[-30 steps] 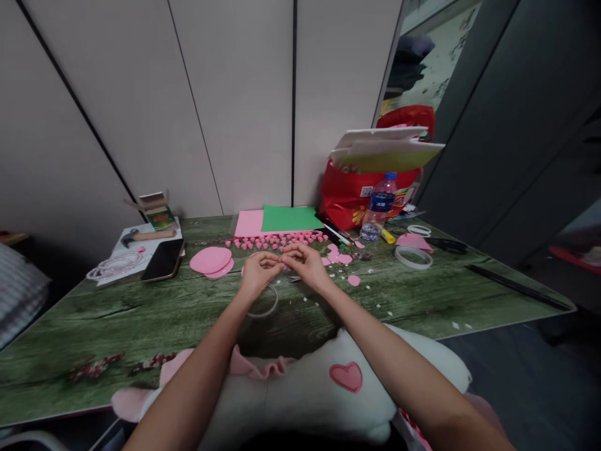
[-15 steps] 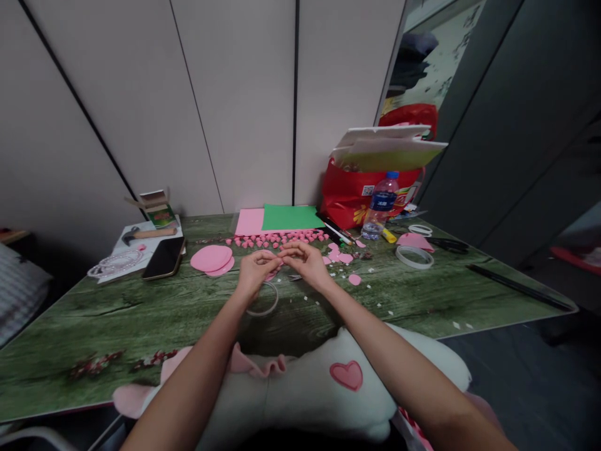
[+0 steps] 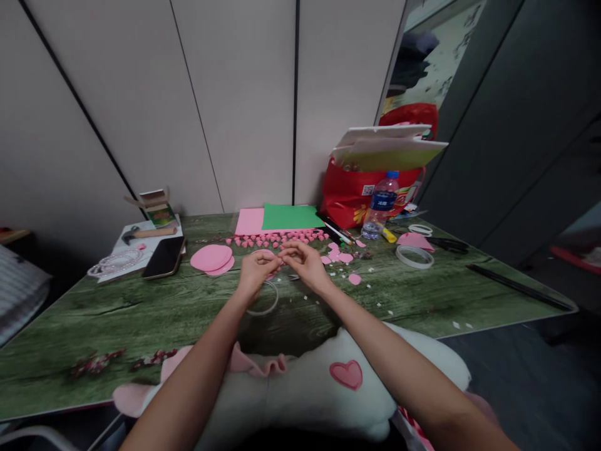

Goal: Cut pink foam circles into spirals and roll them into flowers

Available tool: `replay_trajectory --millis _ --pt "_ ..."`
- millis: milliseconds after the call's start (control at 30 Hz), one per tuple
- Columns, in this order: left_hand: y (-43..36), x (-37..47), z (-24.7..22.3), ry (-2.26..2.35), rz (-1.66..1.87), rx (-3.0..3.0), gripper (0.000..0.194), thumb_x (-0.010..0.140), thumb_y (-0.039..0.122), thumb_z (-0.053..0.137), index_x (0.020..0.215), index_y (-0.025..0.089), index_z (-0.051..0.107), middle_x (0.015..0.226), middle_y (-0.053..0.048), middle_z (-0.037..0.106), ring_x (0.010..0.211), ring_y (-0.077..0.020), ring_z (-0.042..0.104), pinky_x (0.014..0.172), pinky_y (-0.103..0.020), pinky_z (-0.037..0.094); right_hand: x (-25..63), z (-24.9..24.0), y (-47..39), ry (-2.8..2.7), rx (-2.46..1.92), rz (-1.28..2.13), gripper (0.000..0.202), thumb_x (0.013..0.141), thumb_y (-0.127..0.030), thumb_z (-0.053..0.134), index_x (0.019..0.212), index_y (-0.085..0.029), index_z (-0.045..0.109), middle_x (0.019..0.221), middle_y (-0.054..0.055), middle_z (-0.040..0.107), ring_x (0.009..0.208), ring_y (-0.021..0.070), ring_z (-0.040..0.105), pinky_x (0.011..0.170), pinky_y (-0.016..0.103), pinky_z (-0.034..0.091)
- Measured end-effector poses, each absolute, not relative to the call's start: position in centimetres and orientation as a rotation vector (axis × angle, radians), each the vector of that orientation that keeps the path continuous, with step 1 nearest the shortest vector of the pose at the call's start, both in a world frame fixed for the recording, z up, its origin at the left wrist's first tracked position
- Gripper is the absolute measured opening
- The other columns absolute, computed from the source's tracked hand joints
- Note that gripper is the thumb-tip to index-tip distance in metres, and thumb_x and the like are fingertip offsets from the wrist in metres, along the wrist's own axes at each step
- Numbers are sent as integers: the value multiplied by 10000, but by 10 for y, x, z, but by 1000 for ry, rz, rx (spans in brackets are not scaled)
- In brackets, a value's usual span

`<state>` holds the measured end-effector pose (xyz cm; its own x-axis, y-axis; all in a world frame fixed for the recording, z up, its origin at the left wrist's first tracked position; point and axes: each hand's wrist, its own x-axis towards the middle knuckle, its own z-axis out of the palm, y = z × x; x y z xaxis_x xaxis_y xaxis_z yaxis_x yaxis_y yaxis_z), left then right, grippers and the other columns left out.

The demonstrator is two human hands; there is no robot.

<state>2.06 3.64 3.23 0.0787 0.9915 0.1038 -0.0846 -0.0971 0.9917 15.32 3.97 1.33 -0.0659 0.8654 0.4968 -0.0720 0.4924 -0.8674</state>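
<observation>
My left hand (image 3: 255, 274) and my right hand (image 3: 306, 263) meet above the middle of the table, fingertips pinched together. Between them is a small pink paper piece, mostly hidden by the fingers. More pink paper (image 3: 273, 273) shows just under the left fingers. A roll of clear tape (image 3: 265, 307) lies below my left hand, partly covered by it. Metal tips (image 3: 294, 277), perhaps of scissors, peek out beside my right hand. Behind the hands lie rows of small pink rolled paper pieces (image 3: 277, 238). Pink paper circles (image 3: 211, 257) are stacked to the left.
Pink scraps (image 3: 334, 254) and white bits lie to the right. Further right are another tape roll (image 3: 415, 257), a glue stick (image 3: 389, 235), a water bottle (image 3: 381, 207) and a red bag (image 3: 342, 197). A phone (image 3: 164, 257), hammer (image 3: 153, 233) and bead strings (image 3: 115, 264) sit left.
The fingers of both hands shift very slightly as they work the small pink piece. Everything else on the table stays where it was.
</observation>
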Motion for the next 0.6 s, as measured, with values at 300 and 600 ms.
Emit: replay_trajectory --millis 300,600 --pt "42 14 35 1190 1403 1277 195 457 248 707 558 102 627 562 -43 632 538 -113 559 549 -221 426 159 9 46 -1560 -921 876 174 637 -148 543 808 -140 578 739 25 606 605 101 556 607 234 449" --pt "52 3 21 1426 1200 1504 144 501 243 659 511 118 590 460 -10 581 402 -98 505 384 -183 353 179 11 42 -2260 -1446 322 300 588 -54 523 834 -175 645 819 48 604 736 144 541 665 231 383"
